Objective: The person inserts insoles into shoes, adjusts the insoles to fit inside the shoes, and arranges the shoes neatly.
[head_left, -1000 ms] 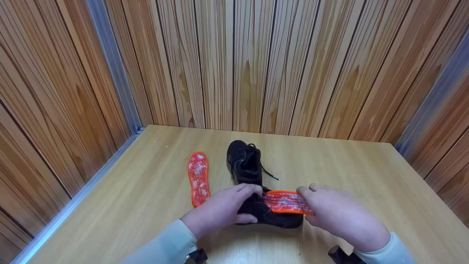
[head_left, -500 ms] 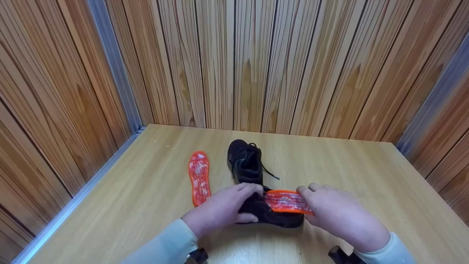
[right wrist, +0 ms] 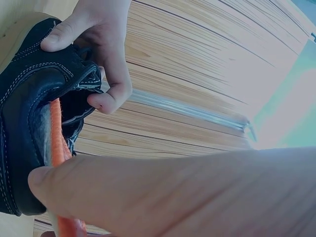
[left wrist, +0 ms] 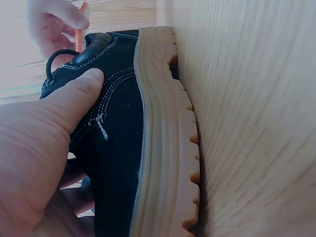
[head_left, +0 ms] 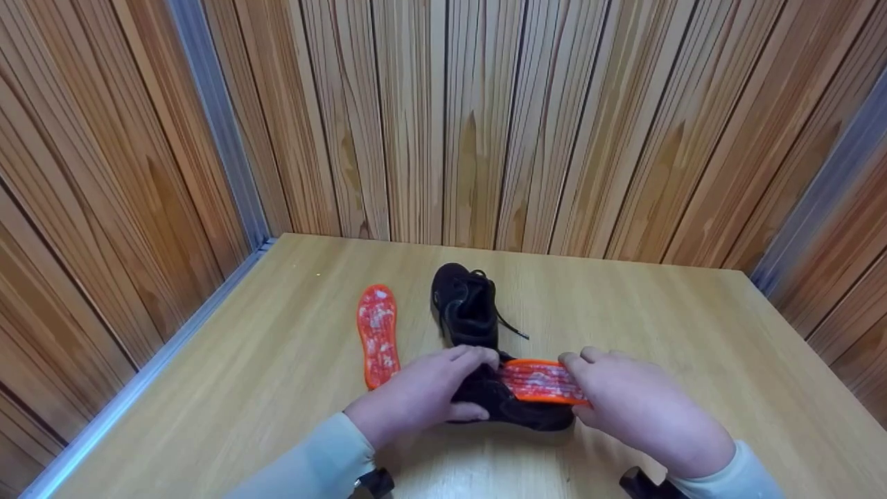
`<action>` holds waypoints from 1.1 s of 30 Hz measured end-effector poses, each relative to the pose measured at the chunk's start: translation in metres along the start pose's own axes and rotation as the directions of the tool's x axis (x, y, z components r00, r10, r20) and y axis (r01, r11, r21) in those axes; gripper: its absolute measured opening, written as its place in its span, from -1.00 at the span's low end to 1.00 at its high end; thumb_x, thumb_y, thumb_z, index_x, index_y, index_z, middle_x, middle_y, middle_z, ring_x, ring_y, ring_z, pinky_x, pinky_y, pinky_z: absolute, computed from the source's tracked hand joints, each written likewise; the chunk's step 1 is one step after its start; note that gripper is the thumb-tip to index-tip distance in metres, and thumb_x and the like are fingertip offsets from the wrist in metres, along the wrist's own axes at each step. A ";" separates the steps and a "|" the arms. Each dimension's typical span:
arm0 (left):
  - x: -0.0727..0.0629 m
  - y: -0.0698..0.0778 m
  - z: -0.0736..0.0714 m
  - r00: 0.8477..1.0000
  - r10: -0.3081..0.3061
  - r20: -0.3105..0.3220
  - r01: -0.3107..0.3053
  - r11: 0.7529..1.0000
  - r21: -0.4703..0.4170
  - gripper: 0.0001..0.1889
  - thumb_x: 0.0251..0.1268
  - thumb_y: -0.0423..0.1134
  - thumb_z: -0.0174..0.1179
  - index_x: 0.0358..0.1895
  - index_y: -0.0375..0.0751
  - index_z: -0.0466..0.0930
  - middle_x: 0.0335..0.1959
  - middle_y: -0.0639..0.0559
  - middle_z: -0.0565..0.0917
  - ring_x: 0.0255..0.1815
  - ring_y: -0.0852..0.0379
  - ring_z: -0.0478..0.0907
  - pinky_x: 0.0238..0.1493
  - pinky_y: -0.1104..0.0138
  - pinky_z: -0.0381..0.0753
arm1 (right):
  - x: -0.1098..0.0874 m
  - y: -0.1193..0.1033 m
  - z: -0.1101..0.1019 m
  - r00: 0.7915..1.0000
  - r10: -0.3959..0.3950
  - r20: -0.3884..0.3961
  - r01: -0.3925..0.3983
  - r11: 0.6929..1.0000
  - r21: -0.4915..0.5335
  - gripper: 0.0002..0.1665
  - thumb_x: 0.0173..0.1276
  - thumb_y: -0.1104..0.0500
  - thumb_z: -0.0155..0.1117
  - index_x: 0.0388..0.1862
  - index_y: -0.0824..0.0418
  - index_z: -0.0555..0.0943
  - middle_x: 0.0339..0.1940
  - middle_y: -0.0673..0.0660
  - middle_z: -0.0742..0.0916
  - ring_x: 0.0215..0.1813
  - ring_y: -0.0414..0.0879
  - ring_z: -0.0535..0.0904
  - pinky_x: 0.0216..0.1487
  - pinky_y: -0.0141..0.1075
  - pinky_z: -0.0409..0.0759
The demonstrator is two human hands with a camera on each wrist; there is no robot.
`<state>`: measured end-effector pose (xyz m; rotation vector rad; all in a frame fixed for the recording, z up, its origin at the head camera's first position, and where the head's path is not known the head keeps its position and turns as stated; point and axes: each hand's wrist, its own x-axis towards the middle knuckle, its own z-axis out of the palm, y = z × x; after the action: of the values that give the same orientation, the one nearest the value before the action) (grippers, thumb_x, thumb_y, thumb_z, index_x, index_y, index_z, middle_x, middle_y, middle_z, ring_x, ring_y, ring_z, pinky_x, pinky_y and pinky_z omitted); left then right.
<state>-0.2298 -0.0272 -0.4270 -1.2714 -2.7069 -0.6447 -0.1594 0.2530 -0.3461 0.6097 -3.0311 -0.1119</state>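
A black lace-up shoe with a tan treaded sole lies crosswise on the table, its heel to the right. My left hand grips its front part, the thumb on the near side and fingers over the top. A red-and-white insole with an orange edge sticks out of the shoe's opening; its front end is hidden inside. My right hand pinches the insole's rear end above the shoe's heel. In the right wrist view, the insole's orange edge rises along the heel collar.
Another black shoe stands just behind the gripped one, a loose lace trailing to its right. A matching insole lies flat at the left. Wood-patterned panels enclose the wooden table at the back and sides.
The right hand and the insole's rear end have shifted very slightly left, toward the shoe's toe. The left hand's hold on the shoe stays the same.
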 end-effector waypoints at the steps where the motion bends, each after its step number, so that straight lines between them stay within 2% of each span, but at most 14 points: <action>1: 0.000 0.000 0.000 1.000 -0.003 0.003 0.003 1.000 -0.002 -0.36 0.40 0.17 0.46 0.45 0.23 0.43 0.46 0.19 0.62 0.37 0.09 0.69 0.42 0.08 0.69 | 0.000 -0.001 0.000 1.000 0.004 0.005 -0.004 1.000 0.005 -0.27 0.19 0.09 0.73 0.30 0.25 0.66 -0.09 0.13 0.76 -0.20 0.02 0.71 -0.23 0.01 0.77; 8: -0.001 0.001 0.000 1.000 -0.015 0.011 0.015 1.000 0.003 -0.35 0.39 0.18 0.46 0.46 0.22 0.44 0.49 0.18 0.61 0.39 0.06 0.68 0.43 0.06 0.69 | 0.001 -0.004 -0.001 0.999 0.013 0.029 -0.013 1.000 0.006 -0.26 0.23 0.03 0.73 0.33 0.24 0.65 -0.07 0.13 0.77 -0.17 0.03 0.70 -0.20 0.03 0.77; 18: 0.000 0.001 -0.001 1.000 0.002 0.004 -0.002 1.000 0.001 -0.36 0.40 0.15 0.47 0.45 0.19 0.45 0.49 0.18 0.61 0.42 0.10 0.66 0.45 0.10 0.67 | 0.003 -0.009 0.000 1.000 0.018 0.004 -0.018 1.000 -0.025 -0.29 0.25 -0.01 0.72 0.31 0.20 0.67 -0.08 0.12 0.77 -0.21 0.01 0.68 -0.25 0.00 0.77; 33: 0.000 -0.001 0.002 1.000 0.022 -0.010 -0.022 1.000 -0.010 -0.36 0.41 0.15 0.47 0.45 0.19 0.44 0.46 0.17 0.63 0.39 0.14 0.67 0.43 0.14 0.69 | 0.003 -0.010 0.004 1.000 0.001 -0.008 -0.001 1.000 -0.013 -0.27 0.28 -0.03 0.70 0.34 0.22 0.66 -0.01 0.16 0.78 -0.18 0.05 0.69 -0.26 0.03 0.77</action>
<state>-0.2309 -0.0271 -0.4289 -1.2955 -2.6812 -0.6617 -0.1589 0.2427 -0.3506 0.6061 -3.0205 -0.1293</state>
